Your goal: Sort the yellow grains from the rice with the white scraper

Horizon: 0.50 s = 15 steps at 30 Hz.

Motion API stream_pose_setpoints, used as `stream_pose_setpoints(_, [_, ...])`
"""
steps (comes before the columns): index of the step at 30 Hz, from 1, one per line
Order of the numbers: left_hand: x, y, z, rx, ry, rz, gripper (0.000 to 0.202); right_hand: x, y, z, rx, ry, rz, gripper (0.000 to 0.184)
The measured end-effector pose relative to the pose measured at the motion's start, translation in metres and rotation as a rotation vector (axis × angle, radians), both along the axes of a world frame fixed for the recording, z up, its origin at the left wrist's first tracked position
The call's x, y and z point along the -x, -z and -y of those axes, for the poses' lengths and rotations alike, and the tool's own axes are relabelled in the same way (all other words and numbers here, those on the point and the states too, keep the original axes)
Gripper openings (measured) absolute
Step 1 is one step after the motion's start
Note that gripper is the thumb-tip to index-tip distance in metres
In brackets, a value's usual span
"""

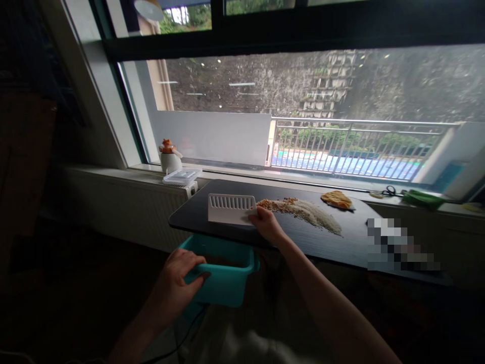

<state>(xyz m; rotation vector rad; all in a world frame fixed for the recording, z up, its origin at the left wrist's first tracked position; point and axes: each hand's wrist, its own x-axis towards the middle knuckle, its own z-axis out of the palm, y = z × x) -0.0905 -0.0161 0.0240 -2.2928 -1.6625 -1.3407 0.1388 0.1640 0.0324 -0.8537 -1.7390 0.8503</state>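
Grain pile point(305, 211) on the table point(358, 245), apparently mostly left to do

At the pile's nine o'clock, the right hand point(266, 222) pinches a white slotted board point(229, 216) between thumb and fingers. At eight, the left hand point(184, 268) pinches the rim of a turquoise tub point(225, 285). Brown contents point(229, 261) inside suggest some is done.

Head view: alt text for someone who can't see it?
The person's right-hand grip holds a white slotted panel at a dark tabletop, beside mixed grains; the left-hand grip holds a turquoise tub by its rim.
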Motion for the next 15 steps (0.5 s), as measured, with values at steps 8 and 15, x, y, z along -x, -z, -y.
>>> stream_pose_setpoints(8, [-0.013,-0.002,0.002,0.028,0.007,0.029,0.007,-0.084,-0.010,0.010,0.046,0.157,-0.097,0.029])
stream_pose_setpoints(15, [-0.056,-0.008,-0.004,0.123,0.139,0.067,0.006,-0.131,-0.011,-0.015,0.027,0.404,-0.042,0.020])
